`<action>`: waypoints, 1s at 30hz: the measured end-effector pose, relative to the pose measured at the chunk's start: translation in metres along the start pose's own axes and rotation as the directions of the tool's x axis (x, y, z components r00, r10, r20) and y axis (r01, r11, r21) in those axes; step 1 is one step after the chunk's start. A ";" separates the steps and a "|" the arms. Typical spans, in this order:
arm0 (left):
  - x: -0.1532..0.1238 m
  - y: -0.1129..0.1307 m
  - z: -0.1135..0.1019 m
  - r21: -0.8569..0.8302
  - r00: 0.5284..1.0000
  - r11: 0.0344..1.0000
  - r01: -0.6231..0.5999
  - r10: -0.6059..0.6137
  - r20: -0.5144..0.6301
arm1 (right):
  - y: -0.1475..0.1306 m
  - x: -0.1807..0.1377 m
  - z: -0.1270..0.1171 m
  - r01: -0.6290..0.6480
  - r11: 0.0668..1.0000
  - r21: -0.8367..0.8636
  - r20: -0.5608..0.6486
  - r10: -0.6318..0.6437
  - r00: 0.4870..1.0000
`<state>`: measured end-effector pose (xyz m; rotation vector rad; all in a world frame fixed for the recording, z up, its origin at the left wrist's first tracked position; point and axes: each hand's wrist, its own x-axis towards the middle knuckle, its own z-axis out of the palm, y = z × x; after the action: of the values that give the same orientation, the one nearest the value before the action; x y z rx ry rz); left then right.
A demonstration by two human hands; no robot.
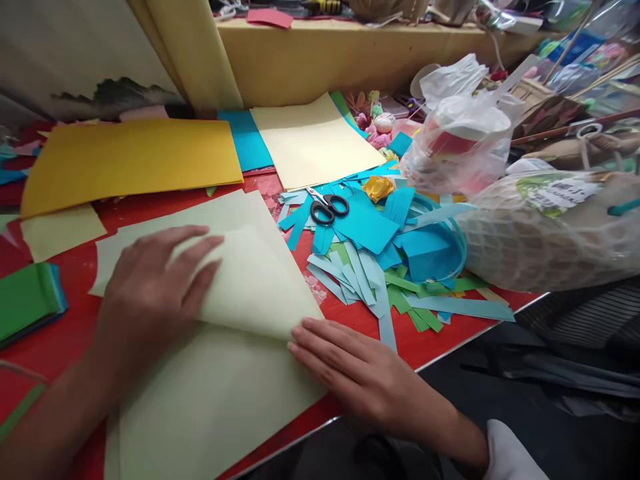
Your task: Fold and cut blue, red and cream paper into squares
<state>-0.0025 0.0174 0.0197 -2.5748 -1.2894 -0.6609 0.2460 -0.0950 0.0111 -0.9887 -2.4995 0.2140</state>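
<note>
Pale green paper: sheet (225, 400) is lying on the red bench (425, 347), near and left of centre; its upper flap (250, 280) is covering the far part, near edge bowing slightly.
Left hand: hand (150, 287) is showing blurred at the flap's left; fingers are curving and spreading, apparently gripping nothing; contact cannot be told.
Right hand: hand (365, 370) is resting at the flap's right corner, fingers extending flat together, thumb hidden.
Fold quality: right fingers seem to be anchoring the corner; a clean crease is probably depending on matching edges first, then even pressure outward from that corner.
Caution: the flap's bow is likely inviting a skewed crease; smoothing should be preceding hard pressing.
Right, beyond the fold: black-handled scissors (329, 202) are lying on blue paper offcuts (367, 217).
Far left: yellow sheet (135, 160) is lying apart from both hands.
</note>
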 end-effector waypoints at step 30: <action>-0.006 0.007 0.007 -0.158 0.819 0.842 -0.516 0.539 0.198 | 0.008 -0.007 0.014 -0.029 0.982 -0.185 -0.065 0.017 0.998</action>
<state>0.0021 0.0120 0.0109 -2.9640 -0.5259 -0.3186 0.2493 -0.0934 -0.0065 -1.0796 -2.4850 -0.0445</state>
